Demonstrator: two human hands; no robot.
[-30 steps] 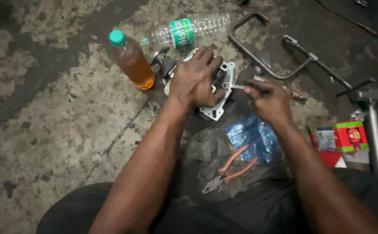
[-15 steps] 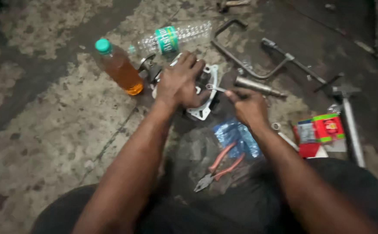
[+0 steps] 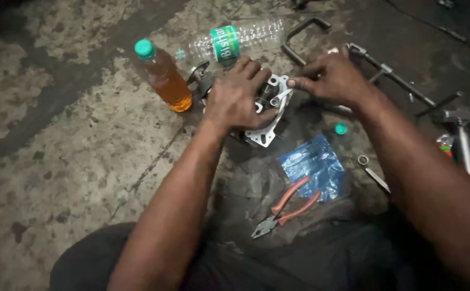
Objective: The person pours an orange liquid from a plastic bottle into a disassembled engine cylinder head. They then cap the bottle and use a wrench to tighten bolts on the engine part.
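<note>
Engine casting point(image 3: 267, 126), pale metal with a flanged edge, sits on the stained concrete floor point(image 3: 57, 161) just ahead of the person's lap, seemingly set there so both hands can reach it. Nearest the body, orange-handled pliers point(image 3: 286, 207) lie on a dark cloth, beside a crumpled blue plastic bag point(image 3: 313, 164). A small green cap point(image 3: 341, 128) rests just beyond the bag. The left hand point(image 3: 237, 99) is clamped over the casting's top, apparently pinning it steady, while the right hand point(image 3: 334, 78) pinches a thin part at its far edge; what that part is cannot be told. Left of the casting stands a green-capped bottle of amber liquid point(image 3: 165, 78). Behind it a clear bottle point(image 3: 235, 40) with a green label band lies on its side. Bent metal bars point(image 3: 386, 70) lie farthest right.
</note>
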